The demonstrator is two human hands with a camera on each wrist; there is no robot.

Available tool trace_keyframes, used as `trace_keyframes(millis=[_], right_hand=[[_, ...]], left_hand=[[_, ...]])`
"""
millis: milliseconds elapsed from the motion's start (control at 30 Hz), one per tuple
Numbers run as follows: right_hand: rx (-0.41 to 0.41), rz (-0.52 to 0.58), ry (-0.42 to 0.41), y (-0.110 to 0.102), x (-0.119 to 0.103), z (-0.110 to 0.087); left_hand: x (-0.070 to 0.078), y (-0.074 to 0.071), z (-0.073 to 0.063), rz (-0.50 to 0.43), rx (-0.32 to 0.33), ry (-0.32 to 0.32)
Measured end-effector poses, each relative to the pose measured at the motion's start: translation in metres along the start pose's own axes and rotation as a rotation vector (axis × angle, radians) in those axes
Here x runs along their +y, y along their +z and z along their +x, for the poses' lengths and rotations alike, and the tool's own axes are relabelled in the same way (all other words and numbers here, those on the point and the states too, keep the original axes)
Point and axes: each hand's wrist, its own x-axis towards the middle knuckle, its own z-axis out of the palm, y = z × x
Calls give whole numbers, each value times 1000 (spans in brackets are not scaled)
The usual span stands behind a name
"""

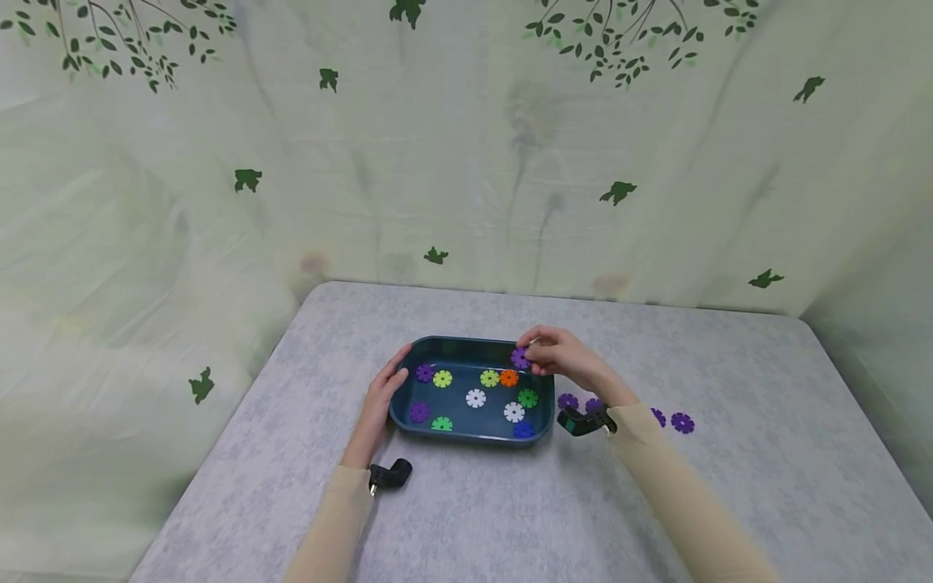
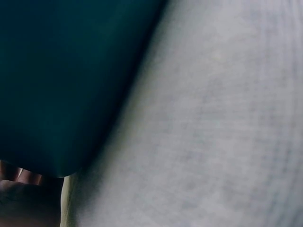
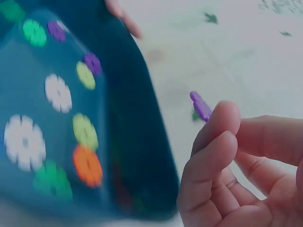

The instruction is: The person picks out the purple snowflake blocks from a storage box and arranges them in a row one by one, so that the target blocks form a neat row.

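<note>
A dark blue-green tray (image 1: 466,351) with rounded corners sits on the table, several flower-shaped plastic discs lying in it. At its left end my left hand (image 1: 377,398) grips the side, thumb at the rim and fingers along the outside. In the left wrist view the tray's wall (image 2: 57,85) covers most of that hand. My right hand (image 1: 564,356) is above the tray's far right corner. Between thumb and fingertips it pinches a purple flower-shaped disc (image 3: 201,107). Inside the tray are an orange disc (image 3: 87,165), a white disc (image 3: 24,142) and other purple, yellow, green and blue ones.
To the right of the tray lie several purple discs (image 1: 683,423) in a row on the grey table (image 1: 466,518), partly hidden by the right wrist. Behind the table hangs a pale curtain (image 1: 452,178) printed with leaves.
</note>
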Motion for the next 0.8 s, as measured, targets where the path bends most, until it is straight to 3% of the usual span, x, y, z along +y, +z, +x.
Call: trace_keyframes(millis=[300,533,800], right_hand=[[105,-48,13,-72,25,-66],[212,-54,57,-119,60,-125],[318,-91,105,-155,100,-177]], left_hand=[[0,0,-1,11,13,16],[1,0,-1,7,3,11],[-1,1,0,-6,-4,25]])
